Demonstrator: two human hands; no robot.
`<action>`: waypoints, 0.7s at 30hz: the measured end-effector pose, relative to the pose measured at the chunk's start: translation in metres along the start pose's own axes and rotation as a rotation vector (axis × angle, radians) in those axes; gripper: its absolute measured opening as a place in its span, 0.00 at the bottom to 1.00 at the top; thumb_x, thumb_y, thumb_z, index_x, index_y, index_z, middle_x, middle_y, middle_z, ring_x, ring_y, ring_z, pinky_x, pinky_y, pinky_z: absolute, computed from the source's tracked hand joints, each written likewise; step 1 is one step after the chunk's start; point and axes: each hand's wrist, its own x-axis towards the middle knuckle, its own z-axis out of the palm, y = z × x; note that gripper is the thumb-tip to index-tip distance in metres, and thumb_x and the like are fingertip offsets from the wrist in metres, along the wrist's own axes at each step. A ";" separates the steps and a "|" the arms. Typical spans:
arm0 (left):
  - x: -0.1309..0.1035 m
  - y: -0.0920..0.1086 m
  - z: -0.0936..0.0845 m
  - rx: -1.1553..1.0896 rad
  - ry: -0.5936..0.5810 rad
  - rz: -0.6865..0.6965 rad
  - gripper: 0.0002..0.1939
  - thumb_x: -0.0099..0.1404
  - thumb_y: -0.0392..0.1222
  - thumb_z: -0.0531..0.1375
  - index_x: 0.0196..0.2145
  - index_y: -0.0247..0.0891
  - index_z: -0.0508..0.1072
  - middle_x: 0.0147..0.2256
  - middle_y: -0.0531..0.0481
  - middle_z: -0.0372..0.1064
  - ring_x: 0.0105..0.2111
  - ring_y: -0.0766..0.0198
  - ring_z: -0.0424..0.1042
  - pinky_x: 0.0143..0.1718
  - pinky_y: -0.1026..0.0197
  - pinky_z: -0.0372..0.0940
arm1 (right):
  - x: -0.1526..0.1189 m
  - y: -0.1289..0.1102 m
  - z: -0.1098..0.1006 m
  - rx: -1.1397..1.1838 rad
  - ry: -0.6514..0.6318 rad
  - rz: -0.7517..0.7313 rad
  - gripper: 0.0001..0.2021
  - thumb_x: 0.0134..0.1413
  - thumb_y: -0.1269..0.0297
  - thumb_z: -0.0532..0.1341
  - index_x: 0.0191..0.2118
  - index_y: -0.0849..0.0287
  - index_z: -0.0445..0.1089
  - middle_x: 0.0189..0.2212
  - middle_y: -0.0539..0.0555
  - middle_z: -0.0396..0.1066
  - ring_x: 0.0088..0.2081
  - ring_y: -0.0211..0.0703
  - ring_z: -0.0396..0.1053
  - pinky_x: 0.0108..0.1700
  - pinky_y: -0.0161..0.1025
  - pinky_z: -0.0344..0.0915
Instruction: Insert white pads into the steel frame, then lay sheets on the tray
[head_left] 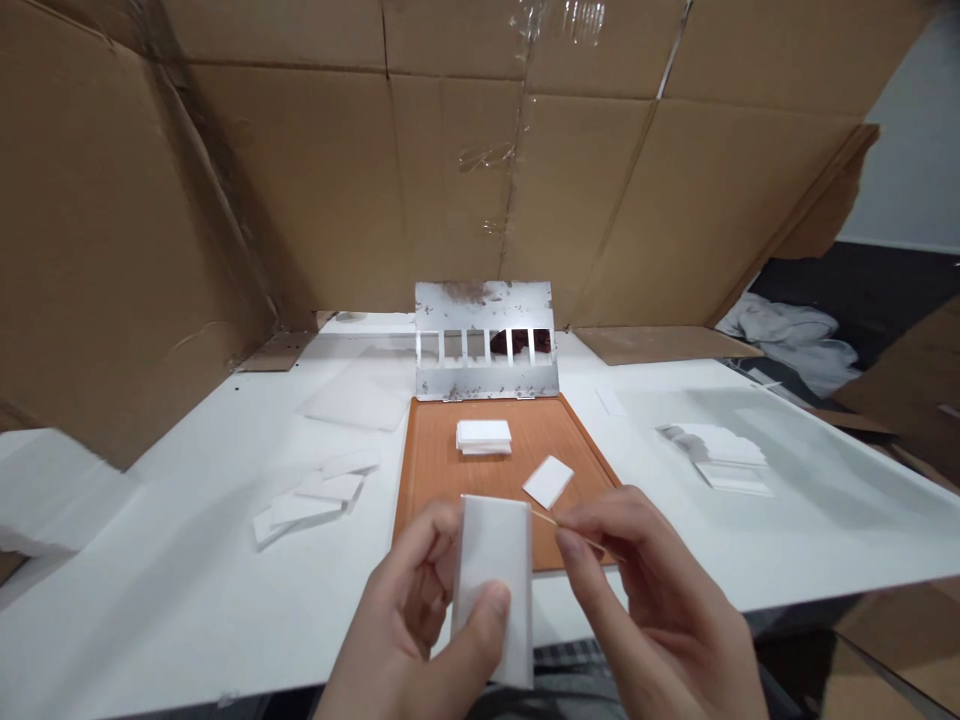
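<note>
Looks like somewhere mid-job to me, with one piece in hand and plenty lying around. The white packet (496, 550) is held upright over the near edge of the brown board (435, 480), left hand (390, 640) clamped on it, thumb across the front. The right hand's (664, 620) grip is thumb and forefinger pinched together on a thin tan strand (544, 516), which reaches the packet's upper right edge. Can't tell if it's attached there, so I wouldn't call this one done. On the board there's a small white stack (484, 437) plus one loose card (549, 482); no clue whether those are finished or waiting. More white pieces (315, 497) lie fanned out on the desk (187, 600) at left, with another white pile (727, 455) at right, so probably lots left.
</note>
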 end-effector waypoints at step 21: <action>0.001 0.001 -0.003 0.002 -0.031 0.015 0.18 0.55 0.54 0.72 0.35 0.41 0.75 0.34 0.49 0.74 0.38 0.58 0.74 0.36 0.66 0.66 | 0.001 0.001 -0.003 -0.049 -0.064 -0.058 0.07 0.64 0.73 0.60 0.39 0.51 0.70 0.33 0.48 0.67 0.34 0.37 0.68 0.35 0.32 0.67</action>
